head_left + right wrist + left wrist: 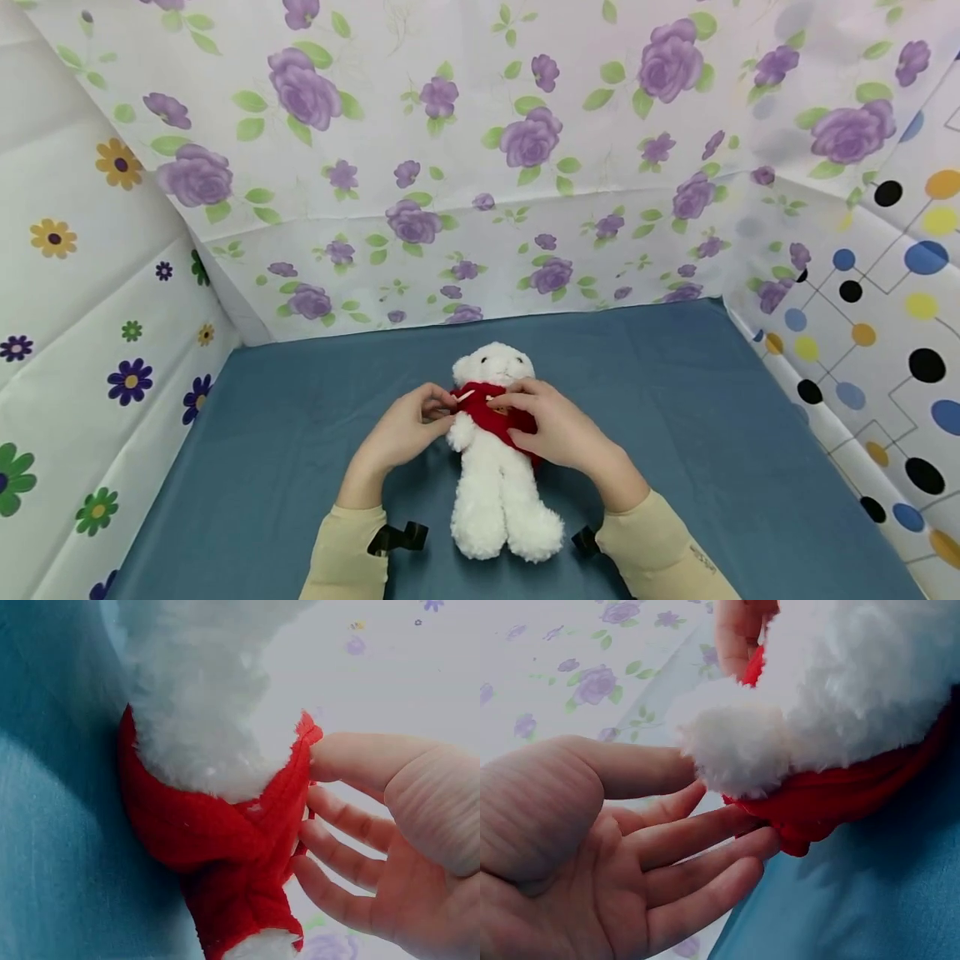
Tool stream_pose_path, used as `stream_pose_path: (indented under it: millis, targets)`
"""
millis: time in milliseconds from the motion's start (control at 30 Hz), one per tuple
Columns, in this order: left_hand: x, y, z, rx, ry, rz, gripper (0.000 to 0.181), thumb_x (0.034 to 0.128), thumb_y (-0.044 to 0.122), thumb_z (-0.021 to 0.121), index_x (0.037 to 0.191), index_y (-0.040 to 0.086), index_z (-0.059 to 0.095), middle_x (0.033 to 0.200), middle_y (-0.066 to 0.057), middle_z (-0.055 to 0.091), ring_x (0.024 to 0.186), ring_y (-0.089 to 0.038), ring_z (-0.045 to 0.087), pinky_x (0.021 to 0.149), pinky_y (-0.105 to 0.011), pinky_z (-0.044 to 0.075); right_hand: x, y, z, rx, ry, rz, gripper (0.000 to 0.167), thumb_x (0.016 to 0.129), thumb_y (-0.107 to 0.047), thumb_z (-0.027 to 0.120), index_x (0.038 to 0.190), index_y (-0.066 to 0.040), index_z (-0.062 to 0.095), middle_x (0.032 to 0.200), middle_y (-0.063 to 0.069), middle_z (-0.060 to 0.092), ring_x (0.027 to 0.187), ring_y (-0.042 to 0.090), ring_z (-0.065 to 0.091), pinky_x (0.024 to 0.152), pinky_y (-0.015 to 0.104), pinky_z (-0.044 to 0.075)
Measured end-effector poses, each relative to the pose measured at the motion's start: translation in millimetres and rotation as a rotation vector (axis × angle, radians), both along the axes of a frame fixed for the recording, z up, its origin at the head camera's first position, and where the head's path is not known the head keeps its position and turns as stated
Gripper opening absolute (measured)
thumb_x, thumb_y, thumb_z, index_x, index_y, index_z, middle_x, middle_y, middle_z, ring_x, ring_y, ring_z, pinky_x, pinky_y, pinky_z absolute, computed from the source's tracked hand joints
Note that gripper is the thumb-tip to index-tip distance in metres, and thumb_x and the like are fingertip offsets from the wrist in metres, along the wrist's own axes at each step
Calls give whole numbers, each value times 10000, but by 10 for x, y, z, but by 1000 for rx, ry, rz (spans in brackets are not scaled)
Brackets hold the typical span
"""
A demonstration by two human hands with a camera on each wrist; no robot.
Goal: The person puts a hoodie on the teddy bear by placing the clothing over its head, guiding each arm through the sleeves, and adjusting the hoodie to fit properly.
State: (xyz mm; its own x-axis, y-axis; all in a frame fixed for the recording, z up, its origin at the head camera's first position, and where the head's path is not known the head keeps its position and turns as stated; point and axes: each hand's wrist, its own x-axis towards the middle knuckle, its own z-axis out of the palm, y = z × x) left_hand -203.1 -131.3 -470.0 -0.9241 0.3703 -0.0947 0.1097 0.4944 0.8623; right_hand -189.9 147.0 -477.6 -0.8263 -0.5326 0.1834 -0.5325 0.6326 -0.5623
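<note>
A white plush teddy bear (491, 483) lies on its back, head away from me, in a red knitted-looking top (480, 408) with small pale details on the chest. My left hand (408, 425) is at the bear's paw and sleeve. In the left wrist view its fingers are nearly straight, fingertips touching the red cloth (840, 795), thumb against the white paw (735, 742). Across the chest lies my right hand (555, 425). It pinches the edge of the red cloth (217, 832) between thumb and fingers in the right wrist view.
A blue-grey cloth (315, 400) covers the table. Floral sheeting (465, 167) rises at the back, flower-printed sheeting (75, 333) at the left, and dotted sheeting (885, 350) at the right. Black straps (397, 537) show at the sleeve cuffs.
</note>
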Motion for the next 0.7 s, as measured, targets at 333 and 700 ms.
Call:
stream_pose_path:
  millis: [333, 700]
  targets:
    - [-30, -31, -67, -136, 53, -108, 331, 1053, 116, 689, 1378, 60, 707, 1292, -78, 678, 1121, -244, 633, 963, -476, 555, -15, -41, -24, 66, 54, 117, 463, 1027, -103, 730, 1476, -200, 672, 1551, 12, 587, 1290, 259, 557, 989, 407, 560]
    - [-68, -127, -83, -90, 56, -197, 337, 1043, 194, 715, 1346, 45, 711, 1190, -58, 644, 1012, -210, 582, 828, -397, 526, -14, -27, -33, 44, -12, 111, 452, 1046, -105, 701, 1484, -210, 665, 1545, -24, 591, 1239, 256, 562, 958, 409, 551]
